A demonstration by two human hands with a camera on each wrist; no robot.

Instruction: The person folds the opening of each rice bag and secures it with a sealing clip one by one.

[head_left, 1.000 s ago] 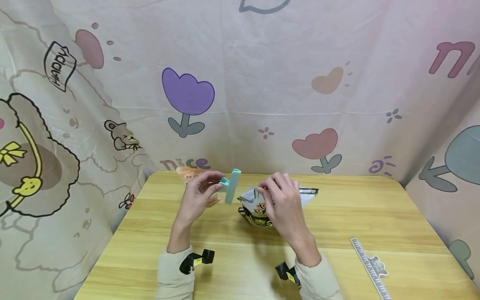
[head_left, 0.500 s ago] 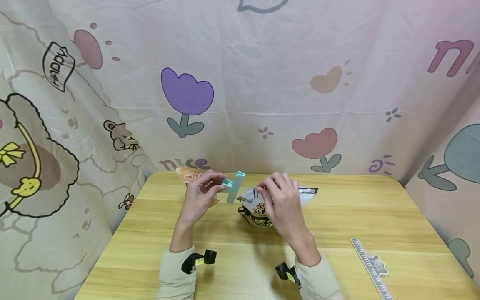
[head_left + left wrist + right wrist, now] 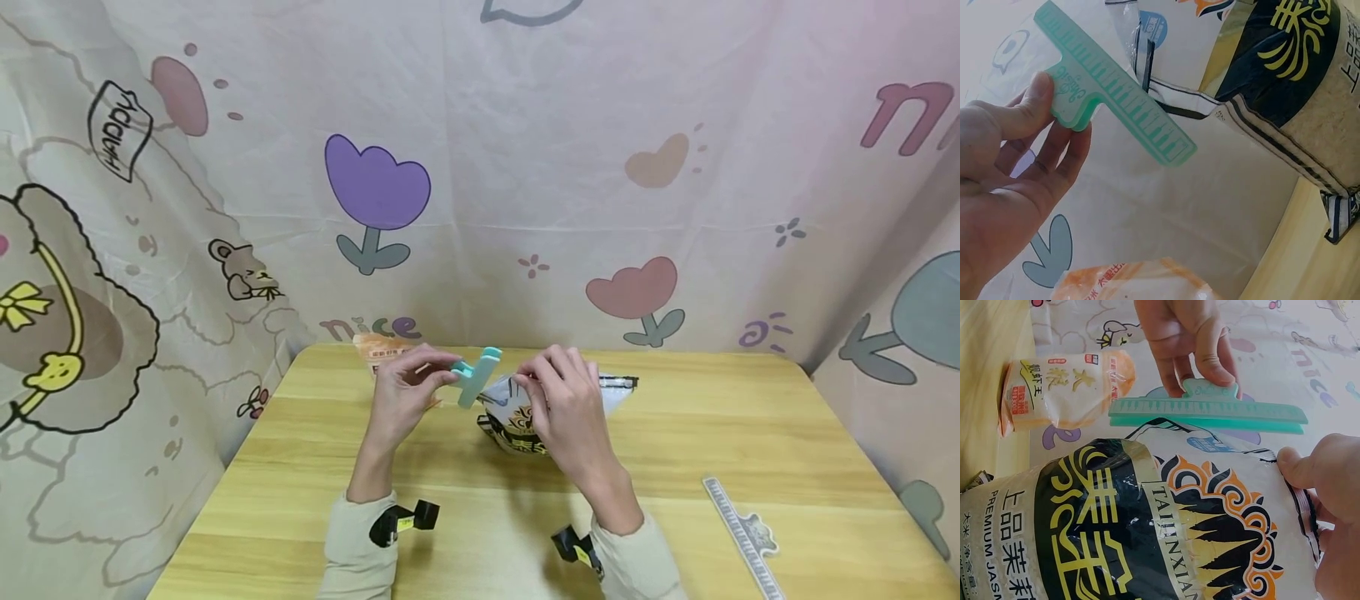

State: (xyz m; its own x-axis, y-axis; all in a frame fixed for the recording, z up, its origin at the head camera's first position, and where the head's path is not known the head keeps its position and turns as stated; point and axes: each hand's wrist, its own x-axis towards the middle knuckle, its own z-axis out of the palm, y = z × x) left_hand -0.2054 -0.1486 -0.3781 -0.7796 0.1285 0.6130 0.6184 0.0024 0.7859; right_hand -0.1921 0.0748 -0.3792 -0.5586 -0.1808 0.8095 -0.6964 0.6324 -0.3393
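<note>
My left hand (image 3: 405, 392) pinches a mint-green bag clip (image 3: 1113, 81) by its grip tabs. In the right wrist view the clip's two long bars stand parted, close beside the bag's folded top corner; whether they touch it I cannot tell. A rice bag (image 3: 1104, 531), white with black, gold and orange print, stands on the table. My right hand (image 3: 566, 408) pinches the bag's top edge, thumb on the near side; its other fingers are partly hidden behind the bag in the right wrist view.
A smaller orange-and-white packet (image 3: 1063, 390) lies behind my left hand, partly covered by it in the head view. A grey-white bag clip (image 3: 746, 533) lies on the wooden table (image 3: 675, 433) at the right. A printed curtain (image 3: 510, 192) hangs behind the table.
My left hand has moved a little to the right with the green clip, bringing it up to the bag's left corner. The right hand and the bag stay in place.
</note>
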